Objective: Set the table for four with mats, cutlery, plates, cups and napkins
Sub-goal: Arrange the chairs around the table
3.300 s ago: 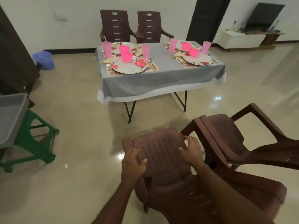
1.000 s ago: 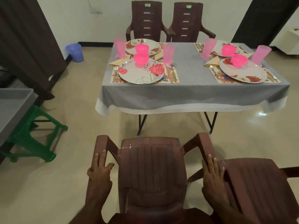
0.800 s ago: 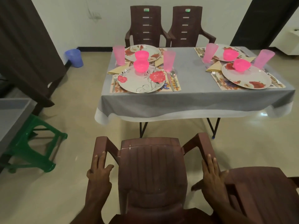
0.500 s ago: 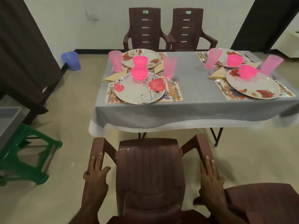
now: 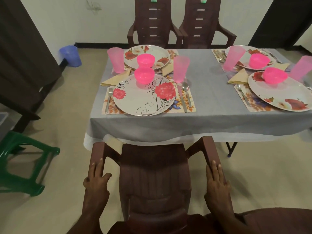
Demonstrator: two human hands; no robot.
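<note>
Compared with half a second ago, the brown chair (image 5: 154, 174) at the bottom centre has closed on the table (image 5: 211, 119): the front ends of its armrests now overlap the hanging hem of the grey cloth, where floor showed between them before, and the whole table sits larger and lower in the frame. The left hand (image 5: 96, 181) lies along the left armrest with fingers straight and the thumb hooked over the inner edge; the right hand (image 5: 217, 182) lies flat on the right armrest, fingers together and extended. The chair is moulded plastic, ribbed down its back, with a dull sheen. On the matte cloth, centre left, a glossy round plate (image 5: 145, 94) printed with red flowers rests on a floral rectangular mat (image 5: 189, 100), a translucent pink bowl (image 5: 144, 75) on its far edge, a metal fork (image 5: 108, 98) to the left, a spoon (image 5: 185, 92) to the right, a tall pink cup (image 5: 180, 68) and a folded beige napkin (image 5: 116, 78) behind. Similar settings fill the upper centre and right edge. A green plastic stool (image 5: 22, 166) stands at the left.
</note>
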